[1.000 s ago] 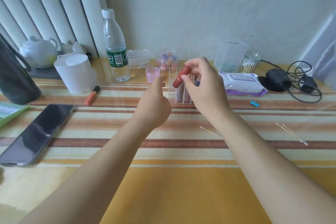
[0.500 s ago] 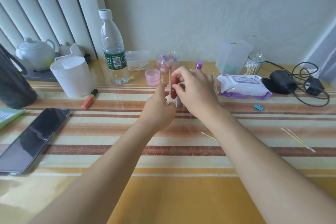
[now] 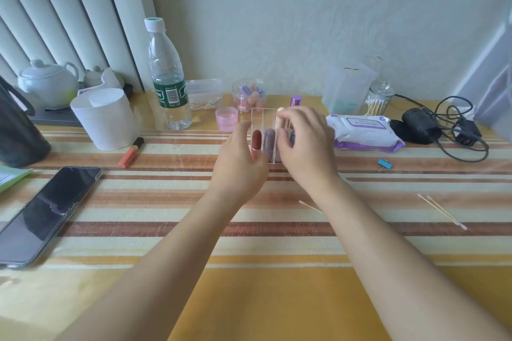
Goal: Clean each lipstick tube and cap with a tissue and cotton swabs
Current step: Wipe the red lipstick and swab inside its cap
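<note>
A dark bag (image 3: 13, 130) is cut off by the left edge, and the phone (image 3: 41, 216) at its six o'clock runs partly out of view. A white tub (image 3: 106, 119) stands at the phone's one o'clock, with an orange lip tube (image 3: 130, 153) lying flat on the desk (image 3: 263, 299) at the tub's five o'clock and a water bottle (image 3: 167, 83) upright beyond.

At mid-desk stands a clear organizer (image 3: 260, 116). The left hand (image 3: 238, 169) rests against its near-left corner, thumb pointing up. Its fingers bend behind the back of the hand, so whether they grip the organizer cannot be told. A red lipstick (image 3: 256, 141) stands upright in the front left slot, at the hand's one o'clock and just beside the thumb. A grey lipstick (image 3: 268, 142) stands next to it at its three o'clock.

The right hand (image 3: 307, 147) covers the organizer's right half. Its fingers curl round a beige lipstick (image 3: 280, 116), whose tip alone shows at the hand's eleven o'clock. A purple cap (image 3: 296, 100) peeks out at twelve o'clock.

A cotton swab (image 3: 309, 205) is half hidden under the right forearm. A wipes pack (image 3: 363, 131) lies at the hand's three o'clock, and two more swabs (image 3: 443, 210) lie at its four o'clock.
</note>
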